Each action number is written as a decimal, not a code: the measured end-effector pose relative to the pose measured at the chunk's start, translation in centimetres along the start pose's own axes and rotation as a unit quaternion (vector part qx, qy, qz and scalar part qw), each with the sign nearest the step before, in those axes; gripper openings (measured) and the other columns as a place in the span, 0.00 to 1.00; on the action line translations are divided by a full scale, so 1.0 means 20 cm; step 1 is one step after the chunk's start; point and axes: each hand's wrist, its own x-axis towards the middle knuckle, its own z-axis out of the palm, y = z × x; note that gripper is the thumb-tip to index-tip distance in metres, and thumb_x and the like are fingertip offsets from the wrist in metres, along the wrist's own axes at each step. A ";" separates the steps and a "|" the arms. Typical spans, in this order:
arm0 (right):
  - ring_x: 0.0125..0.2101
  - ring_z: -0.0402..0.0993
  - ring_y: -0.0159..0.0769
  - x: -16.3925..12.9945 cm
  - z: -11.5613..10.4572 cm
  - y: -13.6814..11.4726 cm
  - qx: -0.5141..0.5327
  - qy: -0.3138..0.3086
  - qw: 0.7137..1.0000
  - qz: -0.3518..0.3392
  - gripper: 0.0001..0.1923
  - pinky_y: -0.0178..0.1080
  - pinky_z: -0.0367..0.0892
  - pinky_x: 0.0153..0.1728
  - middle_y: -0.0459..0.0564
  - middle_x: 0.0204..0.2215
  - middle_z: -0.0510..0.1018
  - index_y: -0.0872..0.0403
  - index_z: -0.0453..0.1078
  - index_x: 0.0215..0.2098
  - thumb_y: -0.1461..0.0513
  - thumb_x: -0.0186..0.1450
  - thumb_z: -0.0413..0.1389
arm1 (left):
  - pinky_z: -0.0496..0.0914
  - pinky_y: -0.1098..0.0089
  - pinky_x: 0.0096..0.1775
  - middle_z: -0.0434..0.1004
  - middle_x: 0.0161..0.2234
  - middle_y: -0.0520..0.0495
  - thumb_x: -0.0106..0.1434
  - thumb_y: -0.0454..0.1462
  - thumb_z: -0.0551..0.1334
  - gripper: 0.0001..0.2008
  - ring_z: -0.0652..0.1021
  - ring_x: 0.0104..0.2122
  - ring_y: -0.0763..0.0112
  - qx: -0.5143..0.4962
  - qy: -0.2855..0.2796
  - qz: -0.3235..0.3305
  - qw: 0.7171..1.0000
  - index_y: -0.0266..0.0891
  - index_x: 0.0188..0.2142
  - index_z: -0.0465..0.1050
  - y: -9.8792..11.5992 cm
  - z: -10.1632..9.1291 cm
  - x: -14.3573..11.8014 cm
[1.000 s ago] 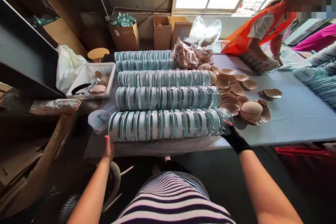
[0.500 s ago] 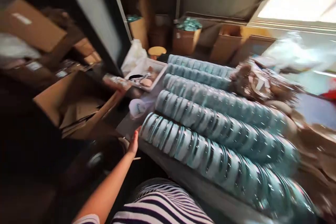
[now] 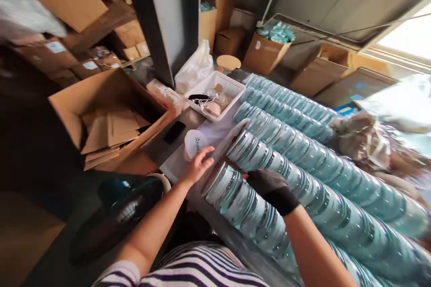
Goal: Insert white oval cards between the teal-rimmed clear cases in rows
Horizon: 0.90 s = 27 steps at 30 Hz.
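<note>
My bare left hand [image 3: 199, 166] is held over the end of the table, its fingers apart. Close to its fingertips is a round white piece with dark lettering [image 3: 194, 143]. A dark knitted glove covers my right hand [image 3: 269, 186], which sits at the near end of the front row of clear bluish round pieces [image 3: 247, 202]; its fingertips are mostly hidden. Beyond it, a second row [image 3: 286, 166] and several more rows lie nested on their sides across the table. The exact kind of these clear pieces cannot be made out.
A white basket [image 3: 240, 92] with small items stands at the table's far left corner. An open cardboard box [image 3: 63, 94] holding flat cardboard is on the left. A dark phone-like slab [image 3: 174, 132] lies near it. Crumpled plastic [image 3: 363, 139] covers the right side. A stool [image 3: 228, 62] stands behind.
The view has swung left. My left hand has moved off the table's edge and up beside the white lettered piece. My gloved right hand has come into view over the front row.
</note>
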 end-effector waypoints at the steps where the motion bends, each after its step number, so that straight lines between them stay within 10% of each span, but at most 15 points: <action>1: 0.32 0.79 0.44 0.04 0.00 -0.06 0.004 -0.024 1.000 0.017 0.21 0.38 0.65 0.29 0.58 0.30 0.81 0.53 0.78 0.34 0.53 0.70 0.46 | 0.56 0.56 0.63 0.65 0.62 0.42 0.62 0.46 0.61 0.25 0.64 0.62 0.58 -0.014 -0.060 0.003 0.998 0.44 0.58 0.67 0.00 0.05 -0.02; 5: 0.38 0.79 0.41 0.15 -0.01 -0.18 0.048 -0.076 0.996 0.023 0.15 0.34 0.66 0.34 0.54 0.40 0.81 0.49 0.76 0.44 0.54 0.67 0.50 | 0.51 0.57 0.65 0.59 0.65 0.45 0.67 0.47 0.54 0.25 0.58 0.65 0.62 -0.060 -0.164 -0.047 0.984 0.47 0.63 0.61 -0.03 0.17 -0.13; 17: 0.36 0.78 0.42 0.28 -0.09 -0.27 0.023 -0.126 0.991 0.031 0.13 0.35 0.66 0.31 0.52 0.36 0.81 0.51 0.76 0.40 0.58 0.62 0.52 | 0.54 0.56 0.64 0.65 0.62 0.43 0.68 0.49 0.53 0.22 0.63 0.63 0.59 -0.092 -0.139 -0.037 0.985 0.44 0.56 0.70 -0.03 0.20 -0.11; 22: 0.38 0.78 0.43 0.02 0.05 -0.42 0.003 -0.001 0.998 0.062 0.17 0.37 0.67 0.35 0.60 0.37 0.80 0.57 0.72 0.46 0.60 0.69 0.43 | 0.58 0.57 0.62 0.69 0.59 0.41 0.67 0.49 0.54 0.23 0.67 0.60 0.58 -0.078 -0.126 -0.018 0.989 0.40 0.55 0.71 -0.07 0.21 -0.09; 27: 0.36 0.79 0.47 -0.21 0.36 -0.78 -0.009 -0.017 1.000 -0.018 0.19 0.42 0.69 0.32 0.63 0.34 0.80 0.59 0.73 0.45 0.68 0.68 0.41 | 0.61 0.58 0.60 0.72 0.57 0.41 0.67 0.47 0.54 0.23 0.71 0.57 0.59 -0.031 -0.105 -0.011 0.994 0.37 0.55 0.71 -0.08 0.22 -0.06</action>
